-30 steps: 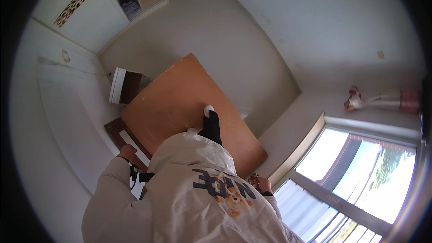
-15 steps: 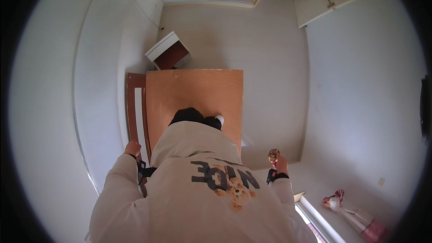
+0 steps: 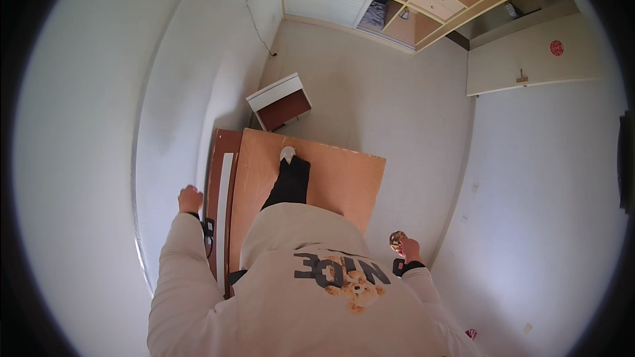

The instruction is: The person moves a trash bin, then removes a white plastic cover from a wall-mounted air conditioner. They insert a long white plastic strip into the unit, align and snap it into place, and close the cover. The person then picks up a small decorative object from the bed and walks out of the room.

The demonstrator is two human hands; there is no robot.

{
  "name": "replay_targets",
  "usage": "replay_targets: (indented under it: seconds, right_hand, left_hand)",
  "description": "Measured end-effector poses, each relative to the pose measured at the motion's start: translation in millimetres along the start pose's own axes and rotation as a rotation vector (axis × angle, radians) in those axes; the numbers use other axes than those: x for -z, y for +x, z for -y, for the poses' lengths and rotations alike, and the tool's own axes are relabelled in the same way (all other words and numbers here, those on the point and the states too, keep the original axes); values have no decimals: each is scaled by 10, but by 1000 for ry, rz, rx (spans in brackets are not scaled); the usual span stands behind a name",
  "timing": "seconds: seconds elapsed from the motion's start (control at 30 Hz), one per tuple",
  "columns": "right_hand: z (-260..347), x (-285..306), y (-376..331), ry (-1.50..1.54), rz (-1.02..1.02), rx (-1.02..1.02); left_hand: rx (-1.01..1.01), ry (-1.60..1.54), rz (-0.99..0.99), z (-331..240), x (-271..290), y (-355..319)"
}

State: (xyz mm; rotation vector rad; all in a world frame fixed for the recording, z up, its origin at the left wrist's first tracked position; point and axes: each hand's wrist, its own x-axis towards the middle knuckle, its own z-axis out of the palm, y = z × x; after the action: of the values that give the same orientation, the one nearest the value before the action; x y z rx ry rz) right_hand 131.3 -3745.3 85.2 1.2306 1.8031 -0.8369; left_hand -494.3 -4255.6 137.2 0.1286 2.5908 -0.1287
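Observation:
My left hand (image 3: 190,199) is raised beside the pale wall, left of the reddish-brown headboard (image 3: 226,145). Its fingers are curled in, and nothing shows in them. Out to the right, my right hand (image 3: 410,249) is closed round a small bundle patterned in brown and cream (image 3: 397,241); its exact kind is not clear. Below me lies a flat orange-brown wooden board (image 3: 337,175). On its far part rests my foot in white footwear (image 3: 288,154), under a black trouser leg.
Past the board's far edge stands a tilted white bedside cabinet (image 3: 274,92) with a brown open front. A shelf unit (image 3: 436,0) with cloth items and small drawers is at the back. A pale door (image 3: 529,59) stands far right. Grey floor (image 3: 390,92) borders the board.
My view has shifted, showing more of the shelves and door. One leg has come forward on the board. My left hand has risen away from the headboard; the right still holds the patterned bundle.

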Motion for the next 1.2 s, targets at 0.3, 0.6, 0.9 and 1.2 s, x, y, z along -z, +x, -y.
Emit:
replay_targets:
  seconds: [0.3,0.6,0.9,1.2]
  right_hand:
    - [1522,482,-10,466,-193,-105]
    - [1415,436,479,212,-213,-125]
    - [2271,640,1322,726,-271,-154]
    - [3368,1257,1533,123,-494,-46]
  left_hand:
    - [-174,196,-184,-664,1370,1826]
    - [-341,622,-707,-1598,3063,2246]
    - [-199,994,-466,-1624,3690,2616]
    - [3,1209,-361,-2097,3745,2379]
